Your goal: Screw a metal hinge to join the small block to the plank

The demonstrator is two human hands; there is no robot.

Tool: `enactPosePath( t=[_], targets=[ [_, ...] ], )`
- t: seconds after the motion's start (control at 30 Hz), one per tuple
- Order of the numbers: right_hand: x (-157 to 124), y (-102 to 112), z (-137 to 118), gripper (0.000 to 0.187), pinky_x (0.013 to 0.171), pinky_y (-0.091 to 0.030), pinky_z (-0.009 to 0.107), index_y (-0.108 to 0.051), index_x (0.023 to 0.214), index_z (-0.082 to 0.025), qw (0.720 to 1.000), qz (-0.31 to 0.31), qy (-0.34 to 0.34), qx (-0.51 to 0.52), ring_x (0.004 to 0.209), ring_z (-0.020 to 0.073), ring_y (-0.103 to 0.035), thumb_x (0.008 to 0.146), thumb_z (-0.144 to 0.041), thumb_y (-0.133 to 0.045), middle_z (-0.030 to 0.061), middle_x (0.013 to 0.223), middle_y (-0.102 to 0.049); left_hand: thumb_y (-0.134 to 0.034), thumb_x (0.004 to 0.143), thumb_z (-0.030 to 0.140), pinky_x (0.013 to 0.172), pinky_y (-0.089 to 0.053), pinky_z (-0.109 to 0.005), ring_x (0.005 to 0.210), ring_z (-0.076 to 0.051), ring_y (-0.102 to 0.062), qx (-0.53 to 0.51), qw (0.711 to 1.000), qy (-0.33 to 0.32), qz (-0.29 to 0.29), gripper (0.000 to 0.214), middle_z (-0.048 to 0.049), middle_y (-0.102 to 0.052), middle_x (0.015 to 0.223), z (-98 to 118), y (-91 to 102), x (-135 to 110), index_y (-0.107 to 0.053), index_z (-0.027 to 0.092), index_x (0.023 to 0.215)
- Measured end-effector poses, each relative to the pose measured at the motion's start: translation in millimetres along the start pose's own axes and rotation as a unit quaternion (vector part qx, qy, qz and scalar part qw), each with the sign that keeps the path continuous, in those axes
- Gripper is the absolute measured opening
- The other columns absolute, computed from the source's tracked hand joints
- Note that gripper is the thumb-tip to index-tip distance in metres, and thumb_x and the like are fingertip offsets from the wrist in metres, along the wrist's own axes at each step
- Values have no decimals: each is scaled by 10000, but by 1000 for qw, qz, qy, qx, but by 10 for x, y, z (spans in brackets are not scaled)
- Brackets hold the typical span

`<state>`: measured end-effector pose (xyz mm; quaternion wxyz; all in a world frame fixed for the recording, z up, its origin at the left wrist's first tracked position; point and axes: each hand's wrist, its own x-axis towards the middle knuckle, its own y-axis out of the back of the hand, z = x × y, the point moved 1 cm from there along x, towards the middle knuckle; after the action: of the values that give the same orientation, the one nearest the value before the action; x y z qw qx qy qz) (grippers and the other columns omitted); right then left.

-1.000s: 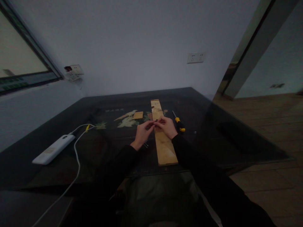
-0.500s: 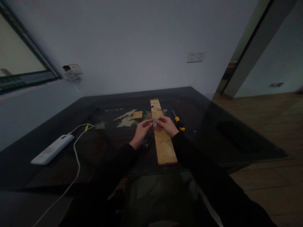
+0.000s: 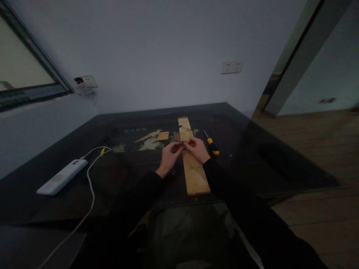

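My left hand (image 3: 169, 157) and my right hand (image 3: 197, 149) meet over the left edge of a long light wooden plank (image 3: 191, 164) lying on the dark table (image 3: 117, 179). Both pinch a small metal piece (image 3: 182, 144) between their fingertips; it looks like a small hinge, but the dim light hides its detail. Small metal bits, perhaps screws (image 3: 172, 171), lie on the table just under my left wrist. A screwdriver with a yellow and black handle (image 3: 212, 145) lies to the right of my right hand.
A small wooden block (image 3: 163, 135) rests left of the plank's far end. A white power strip (image 3: 62, 176) with a white cable (image 3: 90, 183) sits at the table's left. Wall sockets (image 3: 231, 67) are behind, and a wooden floor (image 3: 322, 149) lies to the right.
Half a second ago the metal piece showed bright and upright between the fingertips; now the fingers have closed further over it and it looks smaller and darker. The hands stayed in place.
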<state>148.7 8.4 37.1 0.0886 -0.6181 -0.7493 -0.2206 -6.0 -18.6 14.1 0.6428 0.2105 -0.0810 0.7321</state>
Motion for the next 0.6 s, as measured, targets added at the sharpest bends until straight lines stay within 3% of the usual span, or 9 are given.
enactPosePath(
  t=[0.13,0.4,0.5,0.6],
  targets=[
    [-16,11,-38,229,532,-402,243,-540,669,-196,999,-4,15,-33,564,124,-531,782,-384,-604,-8,619,-572,-710,764,313,767,-532,-301,823,-187,-676,-2,1000,-8,-16,219,-62,-709,891,4,-21,-22,-671,158,913],
    [37,20,70,295,493,-422,247,-596,692,-189,998,-45,-35,30,528,131,-537,731,-476,-650,0,613,-591,-786,664,382,713,-553,-313,764,-180,-678,-114,988,92,-39,359,-65,-719,886,-56,6,73,-652,149,903],
    [117,98,185,312,516,-425,245,-611,722,-187,999,-12,-37,19,545,130,-535,765,-496,-594,-4,618,-588,-807,636,389,707,-551,-305,719,-163,-661,-131,982,134,-36,350,-60,-716,835,-127,65,157,-668,142,843],
    [210,206,336,274,673,-479,277,-628,779,-181,998,50,-30,-23,697,160,-593,796,-447,-566,29,744,-649,-792,660,368,728,-548,-283,736,-149,-650,-146,973,179,-28,275,-59,-709,807,-212,116,255,-678,142,768]
  ],
)
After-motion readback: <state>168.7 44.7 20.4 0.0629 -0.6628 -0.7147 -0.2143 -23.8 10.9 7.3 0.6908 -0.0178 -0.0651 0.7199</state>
